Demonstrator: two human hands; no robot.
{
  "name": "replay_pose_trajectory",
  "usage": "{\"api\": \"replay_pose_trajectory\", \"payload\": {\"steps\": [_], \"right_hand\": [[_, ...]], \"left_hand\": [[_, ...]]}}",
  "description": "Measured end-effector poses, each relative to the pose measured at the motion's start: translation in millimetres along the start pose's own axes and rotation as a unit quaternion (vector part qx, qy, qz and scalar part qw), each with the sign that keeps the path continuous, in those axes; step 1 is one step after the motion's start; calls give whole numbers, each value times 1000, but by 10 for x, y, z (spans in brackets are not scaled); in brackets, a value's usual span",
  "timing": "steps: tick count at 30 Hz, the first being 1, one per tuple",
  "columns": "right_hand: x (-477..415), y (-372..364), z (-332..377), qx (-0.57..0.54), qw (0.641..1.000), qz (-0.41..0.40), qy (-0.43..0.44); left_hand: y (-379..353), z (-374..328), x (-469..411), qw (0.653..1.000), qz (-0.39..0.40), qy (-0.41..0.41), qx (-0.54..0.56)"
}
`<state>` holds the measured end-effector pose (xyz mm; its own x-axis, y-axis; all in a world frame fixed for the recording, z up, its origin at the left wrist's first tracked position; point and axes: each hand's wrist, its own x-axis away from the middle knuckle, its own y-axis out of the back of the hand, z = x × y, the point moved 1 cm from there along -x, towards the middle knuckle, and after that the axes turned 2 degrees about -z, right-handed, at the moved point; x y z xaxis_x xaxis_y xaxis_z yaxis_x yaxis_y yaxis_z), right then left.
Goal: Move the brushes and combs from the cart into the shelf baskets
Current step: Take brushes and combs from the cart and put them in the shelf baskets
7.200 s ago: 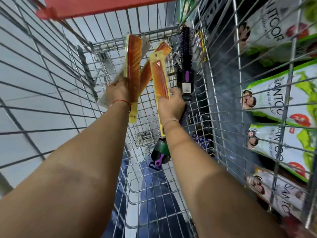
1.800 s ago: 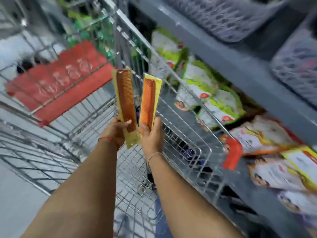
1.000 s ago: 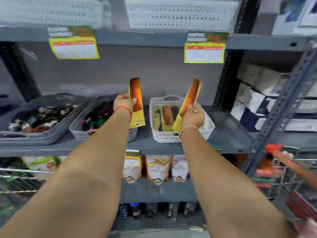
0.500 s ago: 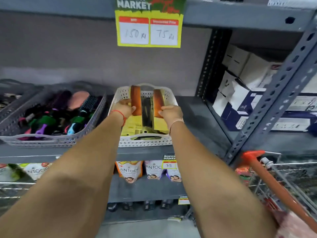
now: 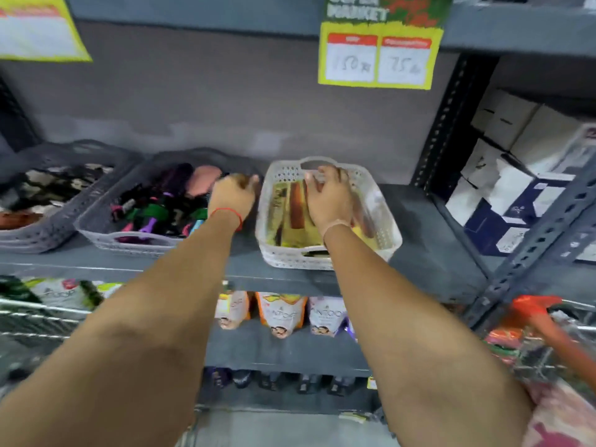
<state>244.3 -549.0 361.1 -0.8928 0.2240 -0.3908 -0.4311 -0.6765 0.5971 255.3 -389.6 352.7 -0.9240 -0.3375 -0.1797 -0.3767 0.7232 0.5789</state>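
Note:
On the middle shelf stands a white perforated basket with several orange combs on yellow cards lying flat inside. My right hand is inside it, fingers spread over the combs with nothing gripped. My left hand hovers at the white basket's left rim, fingers loosely bent and holding nothing. To the left, a grey basket holds several colourful hair brushes. The cart's red handle shows at the lower right.
Another grey basket with mixed items sits at the far left. White and blue boxes fill the bay to the right, behind a steel upright. Pouches stand on the shelf below. A price sign hangs above.
Both hands have let go of the combs, which now lie in the white basket. My left hand has drawn out to the left rim; my right hand stays inside.

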Motion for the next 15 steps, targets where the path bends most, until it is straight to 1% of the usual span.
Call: {"api": "replay_pose_trajectory", "payload": {"steps": [2,4,6,7,8,10,12,15], "right_hand": [[174,-192,506,-76,995,-28,61],[448,-469,1001,-149,986,-11,73],[822,-871,1462,-231,970,52,48],[1018,-1084,1644,-269,958,100,17],[1256,-1331,1832,-306,938,163,-21],[1759,-1831,2110,-332,889,304,-83],[2241,-2263,2289,-304,851,417,-100],[2776,-2793,2431,-255,818,506,-94]], "left_hand": [[576,279,-38,993,-68,28,91],[1173,712,-27,980,-128,77,128],[1790,1220,109,959,-211,134,134],[2032,1468,225,944,-251,167,133],[2271,1734,368,928,-281,198,142],[2584,2342,684,905,-278,273,174],[2793,2941,999,883,-258,348,183],[2965,3632,1385,851,-244,416,208]]}}
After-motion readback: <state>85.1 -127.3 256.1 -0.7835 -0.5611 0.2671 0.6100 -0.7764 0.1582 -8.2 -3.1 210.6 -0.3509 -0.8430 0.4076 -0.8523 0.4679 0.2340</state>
